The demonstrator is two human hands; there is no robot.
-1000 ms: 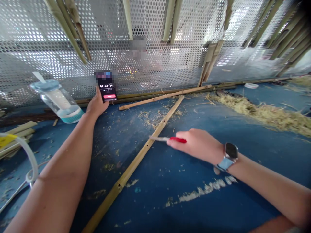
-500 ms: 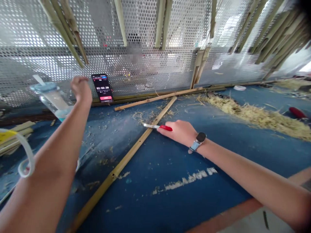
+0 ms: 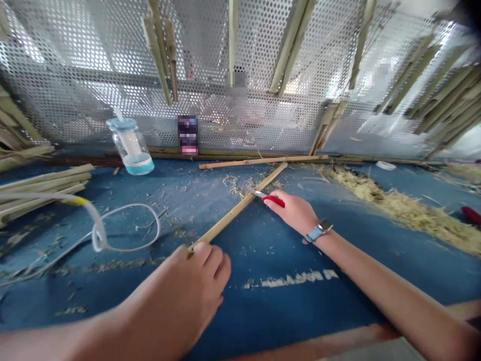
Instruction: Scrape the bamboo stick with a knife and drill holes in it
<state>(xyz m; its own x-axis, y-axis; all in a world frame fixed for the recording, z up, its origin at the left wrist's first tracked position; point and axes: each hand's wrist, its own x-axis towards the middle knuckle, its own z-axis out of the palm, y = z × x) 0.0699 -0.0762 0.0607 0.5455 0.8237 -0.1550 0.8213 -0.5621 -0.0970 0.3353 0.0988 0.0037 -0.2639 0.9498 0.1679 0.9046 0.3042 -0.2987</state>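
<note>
- Bundle of pale bamboo strips (image 3: 37,186) at the far left, lying on the blue-painted work surface (image 3: 289,321), with a few loose fibres scattered about.
- Clear plastic tubing (image 3: 98,235) just right of the bundle, loosely looped, with a yellow tape band near one bend.
- Clear bottle (image 3: 130,146) with a blue lid and teal base, upright near the back, beside a phone (image 3: 188,135) propped against a perforated metal screen (image 3: 75,85).
- Left hand (image 3: 188,286): open, fingers spread and slightly curled, tips at the near end of a bamboo strip (image 3: 240,204), with no firm hold visible.
- That strip: long axis running diagonally up and to the right, away from the left fingertips, its far end touching or just short of a second bamboo strip (image 3: 263,161) lying crosswise behind it.
- Right hand (image 3: 295,213): closed around a red-handled craft knife (image 3: 272,200), nearer the strip's far end than the left hand, blade pointing left to the strip's far side; contact hidden.
- Wristwatch (image 3: 318,230) with a pale blue strap on the right wrist.
- Bank of straw-like shavings (image 3: 398,213) further right, and a red object (image 3: 471,215) at the edge.
</note>
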